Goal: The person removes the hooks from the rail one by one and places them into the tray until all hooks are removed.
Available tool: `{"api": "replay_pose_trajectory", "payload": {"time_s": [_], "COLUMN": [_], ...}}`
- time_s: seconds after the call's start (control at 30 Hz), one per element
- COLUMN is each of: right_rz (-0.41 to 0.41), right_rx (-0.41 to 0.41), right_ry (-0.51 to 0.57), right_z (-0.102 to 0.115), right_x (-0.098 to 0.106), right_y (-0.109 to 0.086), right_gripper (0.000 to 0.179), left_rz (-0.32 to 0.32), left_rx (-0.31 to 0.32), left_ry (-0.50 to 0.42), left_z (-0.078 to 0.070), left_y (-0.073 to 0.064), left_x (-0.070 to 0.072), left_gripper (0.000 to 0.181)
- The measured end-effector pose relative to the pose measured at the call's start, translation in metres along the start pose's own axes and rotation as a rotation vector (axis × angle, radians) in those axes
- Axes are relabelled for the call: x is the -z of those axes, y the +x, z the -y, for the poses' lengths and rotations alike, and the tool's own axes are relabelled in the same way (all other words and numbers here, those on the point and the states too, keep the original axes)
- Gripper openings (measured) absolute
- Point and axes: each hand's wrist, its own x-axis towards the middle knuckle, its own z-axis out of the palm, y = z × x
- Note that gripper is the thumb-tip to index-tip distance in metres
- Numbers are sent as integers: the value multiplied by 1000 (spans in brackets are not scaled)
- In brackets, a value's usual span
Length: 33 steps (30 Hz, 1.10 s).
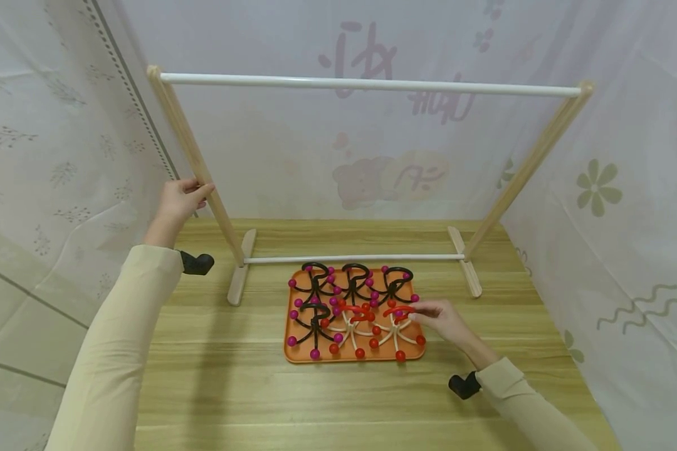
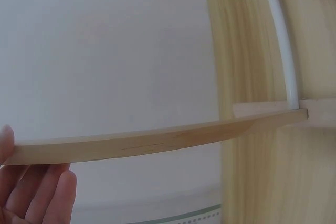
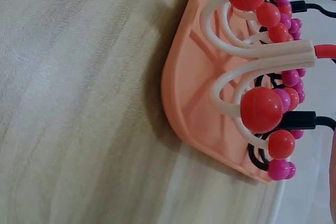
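My left hand [image 1: 182, 199] grips the left wooden post [image 1: 188, 141] of a rack about halfway up. In the left wrist view its fingers [image 2: 39, 195] lie under the post and the thumb on the other side. My right hand [image 1: 442, 319] pinches the red curved top of a white hook [image 1: 396, 329] with several red-ball-tipped arms, at the tray's right front. That hook stands over the orange tray [image 1: 352, 362]; the right wrist view shows its white stem [image 3: 286, 53] and only a sliver of finger. Another white hook [image 1: 351, 327] stands beside it.
Several black hooks [image 1: 316, 326] with magenta ball tips crowd the tray's back and left. The rack's white top bar [image 1: 367, 82] spans above, its lower bar [image 1: 350, 258] runs just behind the tray, and its right foot [image 1: 465, 263] rests on the wooden table [image 1: 248, 394].
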Motion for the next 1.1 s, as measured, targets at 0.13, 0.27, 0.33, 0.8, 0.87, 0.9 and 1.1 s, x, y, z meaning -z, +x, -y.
{"api": "replay_pose_trajectory", "payload": {"time_s": [0.13, 0.27, 0.33, 0.8, 0.87, 0.9, 1.1], "right_rz": [-31, -62, -76, 0, 25, 37, 74], "right_rx": [-39, -51, -62, -114, -106, -101, -51], "right_ry": [17, 9, -9, 64, 81, 90, 117], "right_z": [-4, 6, 9, -15, -14, -14, -7], "right_x": [0, -2, -3, 4, 7, 8, 19], "right_y": [-1, -2, -2, -1, -1, 0, 4], "right_gripper": [21, 21, 22, 35, 37, 38, 38], "left_rz": [-5, -10, -11, -19, -18, -17, -25], "left_rx": [-2, -10, -13, -18, -15, -15, -26], "left_ry": [11, 20, 18, 5, 2, 2, 20], "left_z": [0, 0, 1, 1, 1, 1, 3], "left_y": [0, 0, 0, 0, 0, 0, 1], "left_x": [0, -1, -1, -1, -1, -2, -1], "left_gripper": [65, 66, 65, 62, 62, 63, 62]}}
